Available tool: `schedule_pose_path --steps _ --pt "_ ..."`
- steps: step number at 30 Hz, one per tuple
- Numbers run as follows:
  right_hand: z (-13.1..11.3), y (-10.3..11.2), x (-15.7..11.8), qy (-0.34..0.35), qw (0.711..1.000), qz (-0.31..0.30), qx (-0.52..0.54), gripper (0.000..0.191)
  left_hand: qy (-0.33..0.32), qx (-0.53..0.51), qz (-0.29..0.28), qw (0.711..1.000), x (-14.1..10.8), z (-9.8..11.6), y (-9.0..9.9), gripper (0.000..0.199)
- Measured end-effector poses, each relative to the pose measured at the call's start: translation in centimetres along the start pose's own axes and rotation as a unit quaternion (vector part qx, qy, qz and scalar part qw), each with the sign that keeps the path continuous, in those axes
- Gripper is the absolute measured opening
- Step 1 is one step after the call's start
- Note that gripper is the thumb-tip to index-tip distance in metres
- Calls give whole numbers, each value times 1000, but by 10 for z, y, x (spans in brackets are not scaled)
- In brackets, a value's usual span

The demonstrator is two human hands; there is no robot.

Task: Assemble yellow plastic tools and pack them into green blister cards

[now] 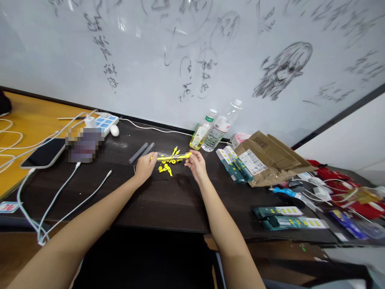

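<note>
A dark desk (180,204) stands against a scribbled whiteboard (135,60). Over loose yellow pieces (165,169), the left hand (144,167) and right hand (197,163) pinch opposite ends of a slim, yellow-tipped tube (170,157), fingertips closed firmly around it.

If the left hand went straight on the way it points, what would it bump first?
Past the yellow tube it holds, the left hand would probably meet the yellow bits first. Its height is unclear, so it might pass over them toward the whiteboard.
</note>
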State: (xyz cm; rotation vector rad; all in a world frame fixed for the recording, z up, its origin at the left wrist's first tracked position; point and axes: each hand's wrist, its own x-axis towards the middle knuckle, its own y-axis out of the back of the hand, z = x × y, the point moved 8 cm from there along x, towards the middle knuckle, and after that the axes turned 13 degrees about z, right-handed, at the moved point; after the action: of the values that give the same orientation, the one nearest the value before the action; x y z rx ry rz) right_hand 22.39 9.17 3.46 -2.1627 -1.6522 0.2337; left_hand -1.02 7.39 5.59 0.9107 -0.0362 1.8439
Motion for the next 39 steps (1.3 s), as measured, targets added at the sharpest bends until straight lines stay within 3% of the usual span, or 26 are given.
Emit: schedule_pose_path --steps 17,29,39 --pt "2 2 -1 3 999 8 -33 30 -3 21 -4 1000 0 2 1 38" --pt "-3 0 -2 79 990 21 -117 31 -16 33 -12 999 -2 5 2 35" --pt "-1 -6 -7 63 993 9 -97 33 59 -25 11 998 2 -18 -4 40"
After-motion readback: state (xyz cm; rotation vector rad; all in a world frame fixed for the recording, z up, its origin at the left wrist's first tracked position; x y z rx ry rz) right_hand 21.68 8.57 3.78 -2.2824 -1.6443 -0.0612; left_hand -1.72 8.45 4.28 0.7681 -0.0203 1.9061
